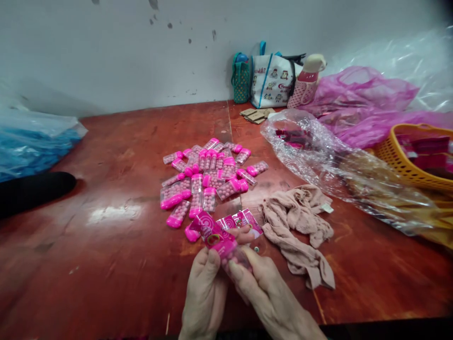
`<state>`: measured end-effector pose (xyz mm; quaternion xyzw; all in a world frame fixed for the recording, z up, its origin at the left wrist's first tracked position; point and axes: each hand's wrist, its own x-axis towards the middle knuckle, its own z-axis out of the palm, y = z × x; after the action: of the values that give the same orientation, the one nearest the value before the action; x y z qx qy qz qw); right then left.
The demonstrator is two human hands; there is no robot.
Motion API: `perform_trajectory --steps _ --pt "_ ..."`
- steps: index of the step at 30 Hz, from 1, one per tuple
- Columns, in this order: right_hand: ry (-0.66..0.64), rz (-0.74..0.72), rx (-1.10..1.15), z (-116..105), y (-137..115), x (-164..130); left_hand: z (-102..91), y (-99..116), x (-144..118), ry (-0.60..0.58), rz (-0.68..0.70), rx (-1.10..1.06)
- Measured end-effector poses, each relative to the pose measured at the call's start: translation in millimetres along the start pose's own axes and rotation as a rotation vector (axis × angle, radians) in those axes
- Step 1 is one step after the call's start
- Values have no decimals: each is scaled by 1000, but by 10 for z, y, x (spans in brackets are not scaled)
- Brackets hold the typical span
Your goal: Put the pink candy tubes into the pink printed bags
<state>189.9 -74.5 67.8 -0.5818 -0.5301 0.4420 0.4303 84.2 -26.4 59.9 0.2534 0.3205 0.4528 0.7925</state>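
Observation:
Near the front of the table, my left hand (207, 288) pinches a flat pink printed sleeve (208, 226) between thumb and fingers. My right hand (264, 281) grips a small clear candy box (241, 259) filled with pink balls. Box and sleeve meet between my hands; fingers hide how far one sits inside the other. Just beyond lies a heap of similar candy boxes (208, 177) with bright pink caps. Several more flat pink sleeves (247, 219) lie on the table behind my fingers.
A crumpled beige cloth (297, 217) lies right of my hands. Farther right are clear plastic wrap (318, 160), a yellow basket (392, 151) and a pink bag (361, 89). A bag of blue items (35, 141) stands left; a white tote (272, 80) stands by the wall.

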Motion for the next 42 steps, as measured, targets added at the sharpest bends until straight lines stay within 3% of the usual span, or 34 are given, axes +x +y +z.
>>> perform_trajectory --steps 6,10,18,25,31,37,42 --pt "102 153 122 199 82 -72 106 19 -41 132 -6 8" --pt "99 186 118 191 32 -98 146 -27 -88 151 1 58" --pt "11 108 104 185 78 -29 47 31 -72 113 -17 12" --pt "136 88 -34 264 90 -64 139 -45 -68 166 28 134" --pt "63 50 272 268 22 82 133 -47 -62 166 7 106" --pt "57 121 308 322 32 96 58 -2 -68 294 -27 -38" --pt "233 191 136 337 59 -61 135 -107 -76 287 31 0"
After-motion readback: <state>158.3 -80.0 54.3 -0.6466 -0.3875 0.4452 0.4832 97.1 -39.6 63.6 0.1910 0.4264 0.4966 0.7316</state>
